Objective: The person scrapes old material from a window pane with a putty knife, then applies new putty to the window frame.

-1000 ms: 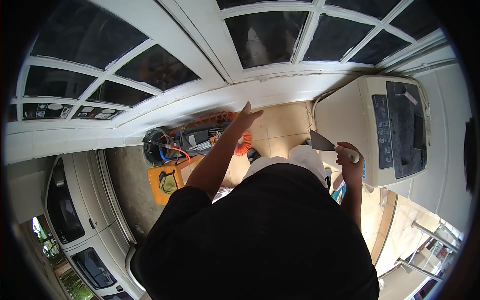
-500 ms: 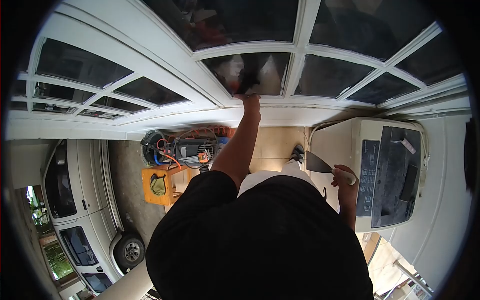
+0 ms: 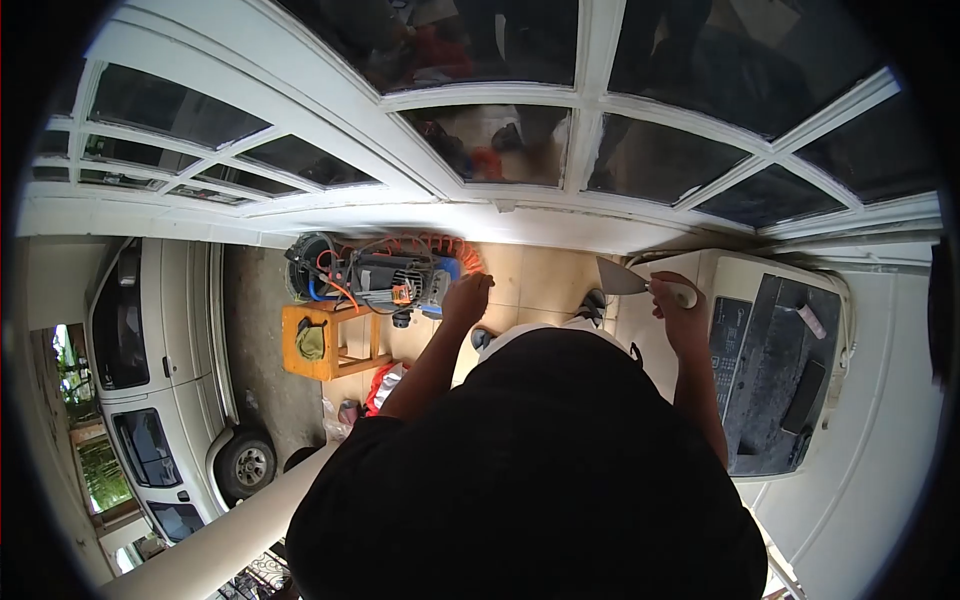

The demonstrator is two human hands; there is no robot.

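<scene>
My right hand (image 3: pixel 680 303) is wrapped round the pale handle of a putty knife (image 3: pixel 622 278), whose broad metal blade points left. It is held beside the washing machine (image 3: pixel 732 335). My left hand (image 3: pixel 466 300) is in the air in front of my body, below the white window frame (image 3: pixel 588 140) and apart from it. Its fingers are curled together; whether something small is in them is hidden. Dark glass panes (image 3: pixel 668 155) fill the frame, with reflections in them.
An air compressor (image 3: pixel 375 278) with an orange coiled hose (image 3: pixel 468 258) is on the left beside a wooden stool (image 3: pixel 300 358) bearing a green item (image 3: pixel 311 343). A pale car (image 3: pixel 180 330) stands farther left. A pink item (image 3: pixel 808 318) lies on the washing machine.
My left hand has come down from the lower edge of the window pane towards my body. My right hand has risen slightly with the putty knife, and the view has shifted.
</scene>
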